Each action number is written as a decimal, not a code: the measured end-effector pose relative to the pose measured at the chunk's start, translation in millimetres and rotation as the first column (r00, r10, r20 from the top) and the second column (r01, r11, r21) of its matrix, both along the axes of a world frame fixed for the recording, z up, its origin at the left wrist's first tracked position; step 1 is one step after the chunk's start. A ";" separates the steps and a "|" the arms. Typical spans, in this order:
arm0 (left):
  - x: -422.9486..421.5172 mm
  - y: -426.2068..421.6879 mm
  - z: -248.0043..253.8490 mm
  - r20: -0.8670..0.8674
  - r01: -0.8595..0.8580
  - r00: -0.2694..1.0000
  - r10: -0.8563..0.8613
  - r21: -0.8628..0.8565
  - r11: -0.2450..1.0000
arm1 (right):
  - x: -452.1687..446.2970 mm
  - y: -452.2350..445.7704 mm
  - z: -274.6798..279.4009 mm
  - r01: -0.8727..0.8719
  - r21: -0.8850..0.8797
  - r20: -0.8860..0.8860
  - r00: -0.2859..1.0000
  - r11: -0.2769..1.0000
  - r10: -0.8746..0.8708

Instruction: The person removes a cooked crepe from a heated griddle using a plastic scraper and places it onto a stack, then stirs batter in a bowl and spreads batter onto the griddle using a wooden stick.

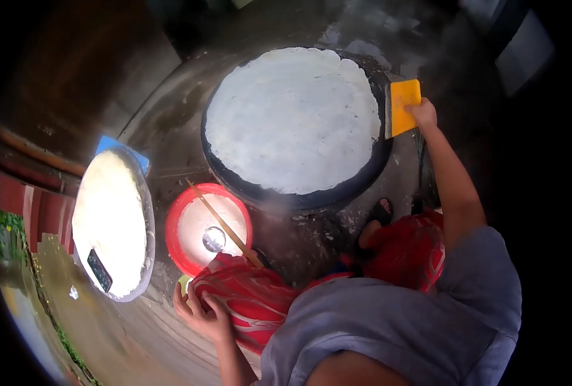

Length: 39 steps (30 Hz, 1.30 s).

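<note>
A yellow scraper point(404, 103) with a flat metal edge is gripped in my right hand point(425, 114). Its blade stands at the right rim of a round black griddle point(385, 154). A thin white sheet of batter point(292, 119) covers most of the griddle's top, slightly ragged at the edges. My left hand point(199, 315) is beside my left knee, fingers apart and curved, with nothing visible in it. Just above those fingers shows part of a yellow-green object point(184, 282) whose kind I cannot make out.
Between griddle and knee stands a red basin point(172, 241) of white batter, with a round metal ladle bowl point(214, 239) and a wooden stick point(225, 225) across it. At left, a round tray point(149, 257) holds pale sheets point(109, 206) and a dark phone-like object point(99, 270).
</note>
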<state>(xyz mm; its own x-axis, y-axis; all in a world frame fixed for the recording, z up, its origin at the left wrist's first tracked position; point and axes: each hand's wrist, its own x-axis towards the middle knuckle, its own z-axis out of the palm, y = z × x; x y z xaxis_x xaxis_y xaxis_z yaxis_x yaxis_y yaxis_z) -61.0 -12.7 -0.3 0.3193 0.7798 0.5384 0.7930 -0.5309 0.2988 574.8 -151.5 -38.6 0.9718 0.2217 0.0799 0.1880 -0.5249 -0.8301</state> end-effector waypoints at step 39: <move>-16.0 3.0 -3.8 0.232 0.112 0.968 -0.093 -0.070 0.991 | -389.3 284.8 -14.2 -0.392 -0.697 0.515 0.310 0.601 0.799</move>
<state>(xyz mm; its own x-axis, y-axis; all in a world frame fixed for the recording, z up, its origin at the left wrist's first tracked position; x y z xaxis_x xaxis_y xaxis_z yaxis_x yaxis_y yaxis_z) -77.0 -9.7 -4.1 0.2765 0.7939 0.5415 0.6415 -0.5720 0.5111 185.5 133.3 -52.8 0.1455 0.9110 0.3858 0.9830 -0.1772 0.0478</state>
